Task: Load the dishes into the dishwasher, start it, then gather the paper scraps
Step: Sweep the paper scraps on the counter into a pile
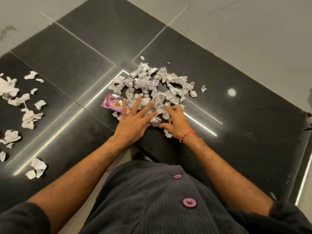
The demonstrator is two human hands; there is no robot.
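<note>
While the scraps [152, 86] lie heaped on the black counter [236, 115] at centre, the left hand [133, 122] rests flat on the heap's 7 o'clock edge, fingers straight and spread, partly over a pink wrapper [113, 103]. The right hand [177, 122], at 5 o'clock, has curled fingers clawing into the paper. Loose scraps [28, 115] lie scattered at 9 o'clock.

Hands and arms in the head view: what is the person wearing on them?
Both forearms are bare. The right hand has a thin red thread bracelet with small beads at the wrist. The left hand wears nothing visible. Dark short sleeves show at the lower corners.
</note>
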